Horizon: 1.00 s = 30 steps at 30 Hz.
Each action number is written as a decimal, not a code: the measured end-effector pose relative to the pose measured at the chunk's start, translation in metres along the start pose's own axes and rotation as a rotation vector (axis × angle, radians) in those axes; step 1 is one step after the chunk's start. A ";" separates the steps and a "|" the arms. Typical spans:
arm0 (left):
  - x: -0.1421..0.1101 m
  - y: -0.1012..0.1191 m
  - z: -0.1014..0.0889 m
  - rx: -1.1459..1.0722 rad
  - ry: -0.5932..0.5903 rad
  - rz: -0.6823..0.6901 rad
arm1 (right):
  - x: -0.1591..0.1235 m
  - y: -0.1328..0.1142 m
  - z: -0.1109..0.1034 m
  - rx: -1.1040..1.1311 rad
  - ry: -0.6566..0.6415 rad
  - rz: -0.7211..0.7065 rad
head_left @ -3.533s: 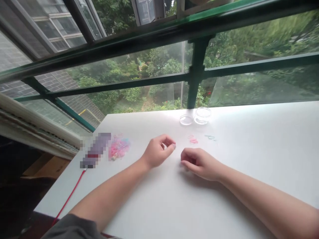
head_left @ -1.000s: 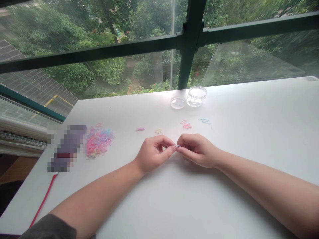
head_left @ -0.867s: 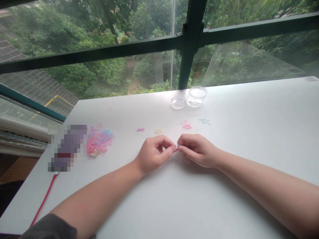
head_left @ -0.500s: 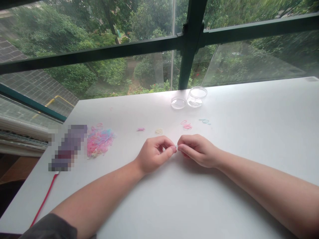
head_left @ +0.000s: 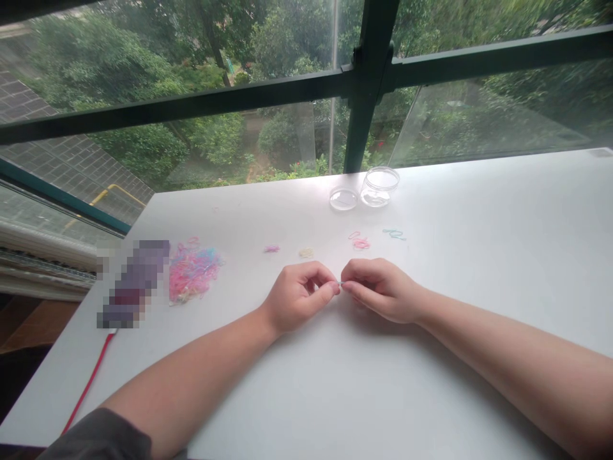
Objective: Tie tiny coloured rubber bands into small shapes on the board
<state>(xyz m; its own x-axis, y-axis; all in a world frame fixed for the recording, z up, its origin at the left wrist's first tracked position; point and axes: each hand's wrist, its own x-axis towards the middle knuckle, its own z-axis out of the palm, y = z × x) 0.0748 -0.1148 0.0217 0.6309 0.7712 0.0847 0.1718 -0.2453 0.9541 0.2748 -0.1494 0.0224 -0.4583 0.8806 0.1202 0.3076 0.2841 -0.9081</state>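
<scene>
My left hand point(head_left: 302, 297) and my right hand point(head_left: 383, 291) meet fingertip to fingertip above the white table. Both are closed in a pinch on a small pale bluish rubber band point(head_left: 340, 283), mostly hidden by the fingers. Beyond them lie small groups of rubber bands: purple bands point(head_left: 272, 249), cream bands point(head_left: 306, 253), pink bands point(head_left: 361, 244) and green bands point(head_left: 394, 234). On the left is a mixed heap of rubber bands point(head_left: 195, 273) in pink, blue and other colours.
A clear round jar point(head_left: 380, 187) stands open at the table's back edge, its clear lid point(head_left: 343, 200) beside it. Left of the heap lies a blurred-out purple object point(head_left: 136, 281) with a red cord point(head_left: 90, 377). A green-framed window point(head_left: 366, 89) rises behind the white table point(head_left: 502, 255).
Since the oldest frame the view has tilted down and my hands have come together, with purple and cream groups now showing. Over the last second only the fingertips shift slightly around the band.
</scene>
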 end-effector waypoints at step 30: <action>0.000 0.002 0.000 -0.007 0.000 -0.025 | -0.001 0.000 0.001 0.067 0.003 0.045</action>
<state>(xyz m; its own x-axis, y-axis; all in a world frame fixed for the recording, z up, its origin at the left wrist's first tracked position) 0.0754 -0.1154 0.0236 0.6262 0.7773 0.0606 0.1822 -0.2214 0.9580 0.2743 -0.1506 0.0213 -0.4426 0.8932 0.0798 0.2717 0.2183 -0.9373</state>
